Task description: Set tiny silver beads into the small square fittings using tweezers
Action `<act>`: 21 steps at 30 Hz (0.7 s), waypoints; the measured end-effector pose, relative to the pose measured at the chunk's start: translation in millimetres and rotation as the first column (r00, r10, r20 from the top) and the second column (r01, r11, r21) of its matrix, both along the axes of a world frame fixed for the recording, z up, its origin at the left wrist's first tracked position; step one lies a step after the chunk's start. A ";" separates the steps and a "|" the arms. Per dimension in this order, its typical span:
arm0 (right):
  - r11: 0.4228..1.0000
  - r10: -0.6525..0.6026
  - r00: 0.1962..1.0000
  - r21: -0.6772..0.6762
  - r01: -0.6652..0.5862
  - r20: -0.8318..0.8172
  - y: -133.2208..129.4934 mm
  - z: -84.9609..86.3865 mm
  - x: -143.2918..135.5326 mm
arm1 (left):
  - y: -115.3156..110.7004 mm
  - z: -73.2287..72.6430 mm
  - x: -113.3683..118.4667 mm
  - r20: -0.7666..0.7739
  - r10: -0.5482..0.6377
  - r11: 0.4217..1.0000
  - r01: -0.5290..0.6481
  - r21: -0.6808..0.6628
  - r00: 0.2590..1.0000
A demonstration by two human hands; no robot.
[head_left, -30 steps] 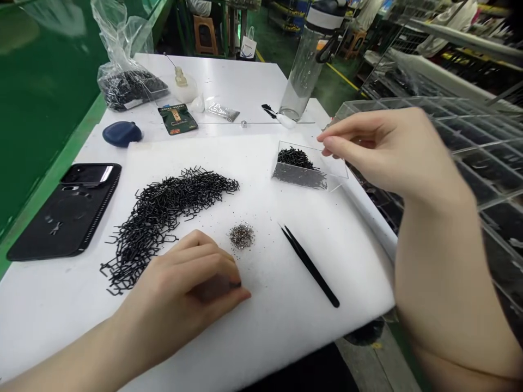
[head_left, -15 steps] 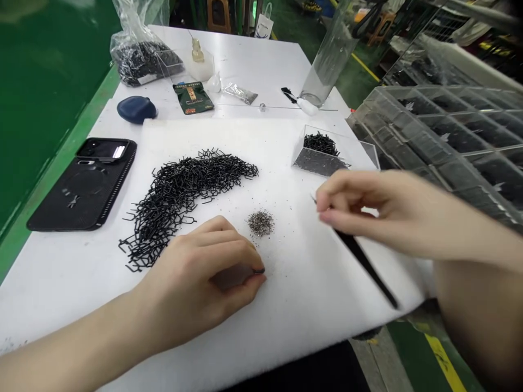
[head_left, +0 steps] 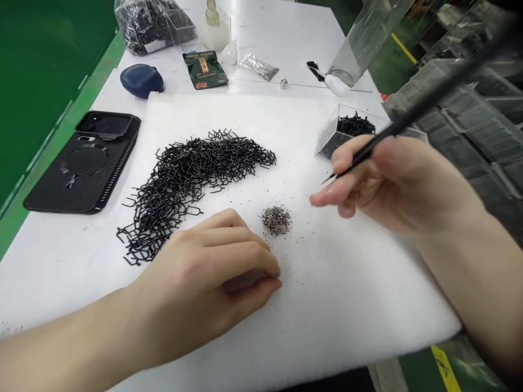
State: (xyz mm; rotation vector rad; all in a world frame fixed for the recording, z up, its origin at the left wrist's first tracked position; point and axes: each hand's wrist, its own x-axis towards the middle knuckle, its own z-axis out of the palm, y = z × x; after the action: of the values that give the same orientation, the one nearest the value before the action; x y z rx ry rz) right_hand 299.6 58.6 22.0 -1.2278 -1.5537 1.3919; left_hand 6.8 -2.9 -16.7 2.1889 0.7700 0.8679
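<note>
My left hand [head_left: 220, 272] rests low over the white foam sheet [head_left: 368, 294], thumb and forefinger pinched together. What they hold is almost wholly hidden by the fingertips. Just beyond them lies a small heap of tiny brownish glittery bits [head_left: 277, 220], with grains scattered around it. My right hand [head_left: 392, 179], raised over the sheet's right side, grips black fine-pointed tweezers [head_left: 392, 128]. Their thin metallic tip points left and down, and the rear end rises to the upper right. Behind my left hand spreads a curved pile of short bent black wire pieces [head_left: 192, 174].
A clear box of black pieces [head_left: 355, 126] stands behind my right hand. Leftward lies a black phone-like device [head_left: 77, 163] near a blue rubber bulb [head_left: 142, 80]. Farther back are a green packet [head_left: 205, 69], a clear cylinder [head_left: 363, 41] and a bulging plastic bag [head_left: 153, 27]. Clear compartment trays [head_left: 469, 120] stand at right.
My right hand has turned the tweezers from pointing their rear end down toward me to up and right. My left hand keeps its pinch. The view has shifted slightly.
</note>
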 end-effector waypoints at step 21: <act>0.960 0.101 0.975 0.239 -0.148 0.197 -15.7 -15.2 3.0 | -1.7 13.5 2.3 -0.171 0.079 0.997 -0.080 0.001 0.982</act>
State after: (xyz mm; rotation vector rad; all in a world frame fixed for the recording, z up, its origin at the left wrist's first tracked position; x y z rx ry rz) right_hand 302.5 42.9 6.8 -1.1426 -1.9008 1.1371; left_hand 9.1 -4.6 -3.2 2.2625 0.9469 0.7213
